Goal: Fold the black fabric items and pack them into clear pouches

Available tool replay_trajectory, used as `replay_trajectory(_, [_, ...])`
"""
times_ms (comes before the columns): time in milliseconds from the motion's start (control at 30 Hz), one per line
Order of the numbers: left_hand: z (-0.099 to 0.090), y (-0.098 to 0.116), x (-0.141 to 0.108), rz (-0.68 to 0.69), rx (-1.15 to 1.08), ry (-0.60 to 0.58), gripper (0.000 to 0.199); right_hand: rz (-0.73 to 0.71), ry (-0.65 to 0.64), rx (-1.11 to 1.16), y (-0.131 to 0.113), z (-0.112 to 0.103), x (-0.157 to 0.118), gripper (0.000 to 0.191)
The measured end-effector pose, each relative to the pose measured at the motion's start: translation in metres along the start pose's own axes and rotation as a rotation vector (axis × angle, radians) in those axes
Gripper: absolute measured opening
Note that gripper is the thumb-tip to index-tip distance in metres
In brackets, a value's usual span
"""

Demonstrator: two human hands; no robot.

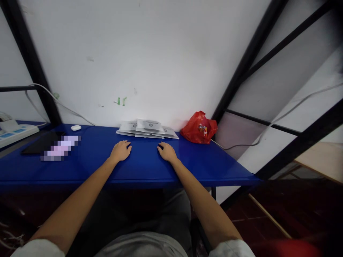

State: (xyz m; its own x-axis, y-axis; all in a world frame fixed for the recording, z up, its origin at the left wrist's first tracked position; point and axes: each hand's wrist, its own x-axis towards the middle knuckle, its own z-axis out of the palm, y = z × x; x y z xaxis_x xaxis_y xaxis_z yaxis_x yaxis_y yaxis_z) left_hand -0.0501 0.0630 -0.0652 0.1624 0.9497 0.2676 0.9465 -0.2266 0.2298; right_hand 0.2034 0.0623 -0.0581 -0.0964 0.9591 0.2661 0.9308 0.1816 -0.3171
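Observation:
My left hand (121, 150) lies palm down on the blue table (144, 164), left of its middle, with its fingers loosely spread and nothing in them. Across a gap to the right, my right hand (167, 151) also rests palm down on the tabletop, fingers apart and holding nothing. Beyond both hands, against the wall, several flat white packets (150, 125) with grey print lie in a low, overlapping pile. Neither hand touches them. To the right of the packets sits a crumpled red plastic bag (197, 129) with a small colourful wrapper showing at its front.
On the left lie a black flat object (34, 144), a pixelated item (60, 148) and a small white case (75, 127). A white power strip (18, 134) is at the far left. Black metal posts flank the table, and a pale cable runs behind it.

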Motion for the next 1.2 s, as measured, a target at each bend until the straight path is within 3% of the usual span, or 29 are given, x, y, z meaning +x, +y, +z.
replay_trajectory(500, [0.001,0.001,-0.001,0.005,0.006,0.023,0.042,-0.03,0.04,-0.008,0.002,0.003,0.0,0.034])
replay_trajectory(667, [0.001,0.002,-0.001,0.015,0.018,0.035,0.041,-0.024,0.121,-0.015,0.001,0.002,0.004,0.03])
replay_trajectory(867, [0.001,0.004,0.0,0.026,0.04,0.041,0.041,-0.122,0.37,-0.088,-0.001,-0.002,0.034,0.026])
replay_trajectory(1000, [0.004,0.004,0.002,0.028,0.019,0.043,0.041,-0.226,0.367,-0.146,-0.007,0.001,0.061,0.023])
replay_trajectory(1200, [0.011,0.002,0.003,0.046,0.009,0.086,0.039,-0.263,0.308,-0.254,-0.016,0.012,0.084,0.024])
